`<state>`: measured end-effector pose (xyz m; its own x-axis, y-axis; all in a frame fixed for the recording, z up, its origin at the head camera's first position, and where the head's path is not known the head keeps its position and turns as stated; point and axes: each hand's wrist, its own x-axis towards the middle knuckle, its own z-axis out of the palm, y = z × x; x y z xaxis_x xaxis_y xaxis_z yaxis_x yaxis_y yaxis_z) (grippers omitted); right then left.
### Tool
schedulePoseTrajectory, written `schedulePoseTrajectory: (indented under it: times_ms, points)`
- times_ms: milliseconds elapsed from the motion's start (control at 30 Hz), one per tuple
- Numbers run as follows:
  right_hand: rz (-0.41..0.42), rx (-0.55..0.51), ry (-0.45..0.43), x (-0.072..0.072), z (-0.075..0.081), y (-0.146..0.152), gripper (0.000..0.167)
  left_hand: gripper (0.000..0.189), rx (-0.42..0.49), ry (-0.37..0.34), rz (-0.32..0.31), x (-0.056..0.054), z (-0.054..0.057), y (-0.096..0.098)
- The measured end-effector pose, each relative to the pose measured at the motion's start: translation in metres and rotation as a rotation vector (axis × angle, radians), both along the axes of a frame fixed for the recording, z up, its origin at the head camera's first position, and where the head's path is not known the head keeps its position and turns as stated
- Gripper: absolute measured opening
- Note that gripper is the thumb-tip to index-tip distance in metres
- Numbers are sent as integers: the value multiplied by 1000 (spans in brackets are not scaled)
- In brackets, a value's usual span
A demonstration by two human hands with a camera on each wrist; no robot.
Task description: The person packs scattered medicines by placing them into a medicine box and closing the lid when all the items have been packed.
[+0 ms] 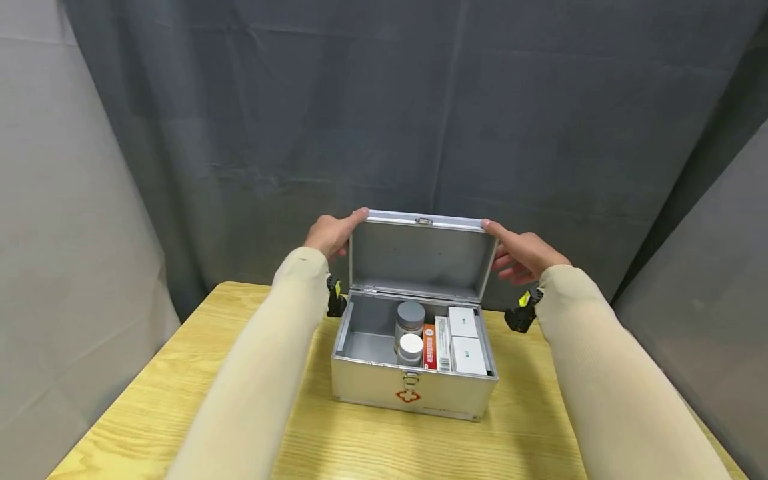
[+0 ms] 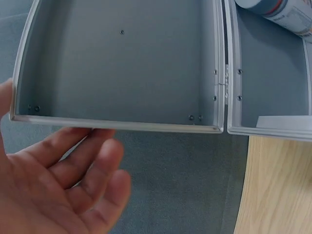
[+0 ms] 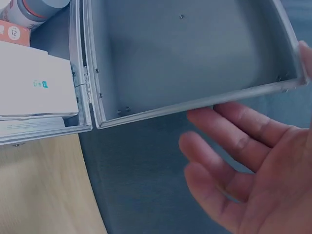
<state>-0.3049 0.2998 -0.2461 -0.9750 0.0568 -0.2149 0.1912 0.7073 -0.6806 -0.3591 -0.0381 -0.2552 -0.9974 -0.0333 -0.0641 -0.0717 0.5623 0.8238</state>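
A silver metal first-aid box (image 1: 384,385) with a red cross on its front stands on the table, its lid (image 1: 423,257) raised upright on the hinge. At the lid's upper left corner my left hand (image 1: 331,233) holds the edge, thumb on the rim and fingers partly behind it. My right hand (image 1: 528,255) holds the upper right corner likewise, with its lower fingers loose beside the lid. Inside the box are a grey-capped bottle (image 1: 411,315), a white-capped bottle (image 1: 411,347), a red carton (image 1: 429,348), a narrow white carton (image 1: 443,343) and white boxes (image 1: 468,355).
The wooden table (image 1: 198,373) extends around the box. A dark grey curtain (image 1: 300,120) hangs behind, and pale cloth panels (image 1: 66,220) stand on both sides. A metal latch (image 1: 411,380) sits on the box's front.
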Motion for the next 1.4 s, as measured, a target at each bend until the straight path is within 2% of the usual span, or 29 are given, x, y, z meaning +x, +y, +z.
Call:
schedulePoseTrajectory:
  times_ms: [133, 267, 500, 700, 933, 1167, 1400]
  points:
    - [-10, -90, -99, -1, -6, 11, 115, 76, 64, -61, -34, -1, -1, 5]
    - [4, -134, -173, -2, -7, 14, 118, 82, 89, -92, -47, 0, -2, 8]
    - [10, -157, -200, -3, -6, 15, 118, 86, 131, -142, -52, -1, -1, 9]
    - [32, -164, -224, -8, -5, 13, 119, 88, 101, -163, -61, -6, -1, 5]
    - [43, -186, -208, -7, -5, 15, 118, 89, 97, -156, -105, -8, -2, 1]
    - [72, -132, -107, -6, -12, 15, 115, 88, 63, -88, -116, -5, -4, 0]
    - [80, -107, -58, -3, -12, 12, 114, 88, 65, -71, -139, -4, -6, -6]
